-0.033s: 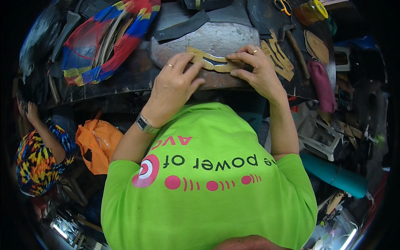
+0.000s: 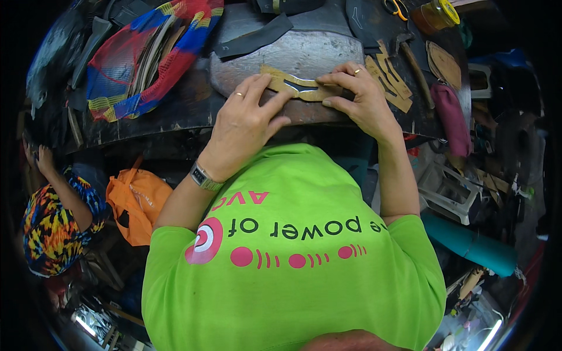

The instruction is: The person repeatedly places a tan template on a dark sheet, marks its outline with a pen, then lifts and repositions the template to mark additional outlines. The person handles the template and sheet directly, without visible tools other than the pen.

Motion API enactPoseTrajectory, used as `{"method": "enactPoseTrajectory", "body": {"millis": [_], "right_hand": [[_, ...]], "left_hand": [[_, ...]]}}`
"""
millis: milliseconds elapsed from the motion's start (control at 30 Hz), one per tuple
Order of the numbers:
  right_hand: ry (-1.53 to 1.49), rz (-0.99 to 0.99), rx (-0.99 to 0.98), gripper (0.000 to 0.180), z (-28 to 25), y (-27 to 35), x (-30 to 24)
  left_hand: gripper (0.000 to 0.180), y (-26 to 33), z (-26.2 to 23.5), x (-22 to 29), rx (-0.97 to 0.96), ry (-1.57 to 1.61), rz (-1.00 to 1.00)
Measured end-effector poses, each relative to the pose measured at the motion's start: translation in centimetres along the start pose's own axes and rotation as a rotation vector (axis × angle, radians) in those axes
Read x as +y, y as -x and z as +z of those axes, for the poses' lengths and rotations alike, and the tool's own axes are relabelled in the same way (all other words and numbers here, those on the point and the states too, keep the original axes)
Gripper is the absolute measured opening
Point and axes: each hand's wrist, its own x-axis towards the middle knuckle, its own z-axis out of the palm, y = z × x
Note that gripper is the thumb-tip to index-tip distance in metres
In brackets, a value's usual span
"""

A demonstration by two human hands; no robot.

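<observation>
A tan, slotted pattern piece (image 2: 305, 95) lies at the near edge of a worn grey slab (image 2: 331, 51) on the bench. Dark material shows through its slot, with a shiny edge along it. My left hand (image 2: 244, 117) rests its fingertips on the piece's left end, thumb bent below. At the other end, the thumb and fingers of my right hand (image 2: 364, 98) close on the piece. A dark grey strip (image 2: 254, 38) lies on the slab beyond my left hand. Similar tan pattern pieces (image 2: 391, 79) lie just right of my right hand.
A hammer (image 2: 417, 70), a maroon pouch (image 2: 451, 120), orange-handled scissors (image 2: 399, 9) and a yellow-lidded jar (image 2: 436, 16) are on the right. A colourful mesh bag (image 2: 190, 44) holding flat pieces is on the left. Another person's arm (image 2: 67, 190) shows at far left.
</observation>
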Motion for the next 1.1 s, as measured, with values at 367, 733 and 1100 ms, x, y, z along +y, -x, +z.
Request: {"method": "enactPoseTrajectory", "body": {"millis": [367, 733, 1100], "right_hand": [[-0.280, 0.058, 0.103, 0.036, -2.8, 1.5, 2.7], [-0.074, -0.031, 0.126, 0.031, -0.6, 2.0, 1.9], [-0.115, 0.015, 0.043, 0.029, -1.2, 1.2, 1.4]], "left_hand": [[0.064, -0.6, -1.4, 0.7, -0.148, -0.056, -0.018], [0.068, -0.5, -1.1, 0.9, -0.197, -0.093, -0.020], [0.105, 0.0, 0.0, 2.6, -0.288, -0.230, 0.030]]}}
